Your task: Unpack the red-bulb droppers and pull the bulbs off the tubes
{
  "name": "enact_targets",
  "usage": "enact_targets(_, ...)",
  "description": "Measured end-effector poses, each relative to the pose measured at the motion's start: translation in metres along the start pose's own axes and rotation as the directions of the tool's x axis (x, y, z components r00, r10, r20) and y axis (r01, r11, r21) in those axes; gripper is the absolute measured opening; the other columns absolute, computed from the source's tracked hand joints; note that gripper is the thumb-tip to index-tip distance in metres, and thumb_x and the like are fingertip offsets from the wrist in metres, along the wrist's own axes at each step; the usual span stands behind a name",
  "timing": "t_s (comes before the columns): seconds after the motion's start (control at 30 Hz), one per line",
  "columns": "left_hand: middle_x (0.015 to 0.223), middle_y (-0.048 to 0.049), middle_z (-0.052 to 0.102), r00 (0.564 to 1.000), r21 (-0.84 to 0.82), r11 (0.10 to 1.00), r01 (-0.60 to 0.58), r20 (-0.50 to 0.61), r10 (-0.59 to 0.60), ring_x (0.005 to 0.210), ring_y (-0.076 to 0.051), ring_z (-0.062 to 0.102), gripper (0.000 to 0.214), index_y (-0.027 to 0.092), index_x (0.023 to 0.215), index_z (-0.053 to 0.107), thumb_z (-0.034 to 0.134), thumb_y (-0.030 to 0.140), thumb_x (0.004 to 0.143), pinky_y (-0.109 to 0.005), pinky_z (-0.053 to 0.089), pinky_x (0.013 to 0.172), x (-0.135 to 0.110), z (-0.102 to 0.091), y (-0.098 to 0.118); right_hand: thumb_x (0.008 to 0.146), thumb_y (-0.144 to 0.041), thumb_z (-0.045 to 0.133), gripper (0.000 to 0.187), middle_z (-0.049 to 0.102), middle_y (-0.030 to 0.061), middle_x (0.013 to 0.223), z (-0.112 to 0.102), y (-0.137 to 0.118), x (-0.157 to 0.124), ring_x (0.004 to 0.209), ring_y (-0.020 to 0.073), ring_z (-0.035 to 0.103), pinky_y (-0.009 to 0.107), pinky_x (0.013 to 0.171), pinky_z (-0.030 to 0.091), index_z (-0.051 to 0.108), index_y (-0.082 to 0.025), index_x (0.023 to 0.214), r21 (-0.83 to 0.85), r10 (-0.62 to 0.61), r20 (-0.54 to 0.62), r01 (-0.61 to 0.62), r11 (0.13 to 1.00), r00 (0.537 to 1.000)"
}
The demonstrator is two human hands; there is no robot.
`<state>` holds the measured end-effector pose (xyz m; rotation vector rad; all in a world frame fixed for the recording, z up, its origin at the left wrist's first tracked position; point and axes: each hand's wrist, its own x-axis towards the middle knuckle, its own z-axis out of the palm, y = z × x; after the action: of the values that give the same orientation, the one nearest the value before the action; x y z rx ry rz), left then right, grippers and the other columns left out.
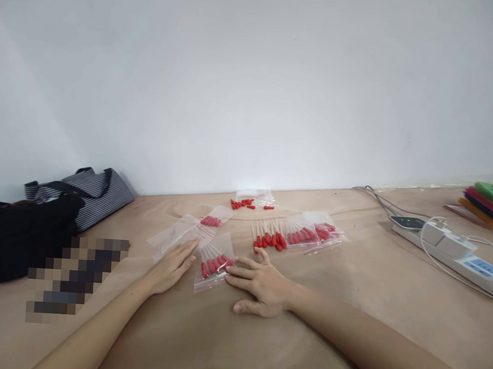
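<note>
Plainly left hand (172,269), right hand (262,288) flank the bag (212,267), grips wide; mosaic patch (76,277) unreadable.

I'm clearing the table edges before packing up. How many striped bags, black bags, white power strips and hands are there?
Striped bag: 1
Black bag: 1
White power strip: 1
Hands: 2 (left hand, right hand)
Total: 5

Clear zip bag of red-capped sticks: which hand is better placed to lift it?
Likely the right hand: its fingertips rest on the clear zip bag of red-capped sticks, while the left hand lies flat beside it.
</note>
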<state>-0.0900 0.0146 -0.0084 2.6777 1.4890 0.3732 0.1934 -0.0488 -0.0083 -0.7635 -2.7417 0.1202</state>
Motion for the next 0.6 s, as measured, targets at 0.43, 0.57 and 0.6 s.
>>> enact_targets(0.43, 0.138, -0.0052, 0.032, 0.951, -0.188, 0.951, -0.245, 0.146, 0.273, 0.125, -0.024, 0.031, 0.055, 0.027, 0.132, 0.029, 0.046, 0.041, 0.081, -0.043, 0.028, 0.102, -0.008, -0.002, 0.074, 0.083, -0.05, 0.038, 0.047, 0.055, 0.005, 0.119, -0.004, 0.015, -0.036, 0.122, 0.0223, 0.032, 0.05, 0.098, 0.005, 0.045, -0.025, 0.123, 0.039, 0.071, -0.063, -0.068, 0.997, 0.996)
enact_targets(0.57, 0.139, -0.0096, 0.028, 0.982, -0.176, 0.976, -0.131, 0.115, 0.152, 0.127, -0.026, 0.027, 0.061, 0.02, 0.133, 0.028, 0.046, 0.044, 0.08, -0.044, 0.027, 0.102, -0.005, 0.012, 0.1, 0.081, -0.041, 0.046, 0.031, 0.061, 0.0039, 0.105, 0.003, 0.021, -0.036, 0.107, 0.0195, 0.044, 0.043, 0.094, 0.015, 0.057, -0.025, 0.106, 0.059, 0.211, -0.23, -0.203, 0.977, 0.95)
enact_targets(0.6, 0.14, -0.0101, 0.027, 0.983, -0.181, 0.975, -0.128, 0.109, 0.149, 0.127, -0.027, 0.026, 0.066, 0.02, 0.134, 0.026, 0.049, 0.046, 0.078, -0.045, 0.027, 0.102, -0.005, 0.014, 0.104, 0.081, -0.038, 0.047, 0.028, 0.062, 0.0037, 0.102, 0.004, 0.023, -0.035, 0.103, 0.0187, 0.046, 0.042, 0.092, 0.018, 0.058, -0.025, 0.103, 0.058, 0.242, -0.259, -0.235, 0.97, 0.935)
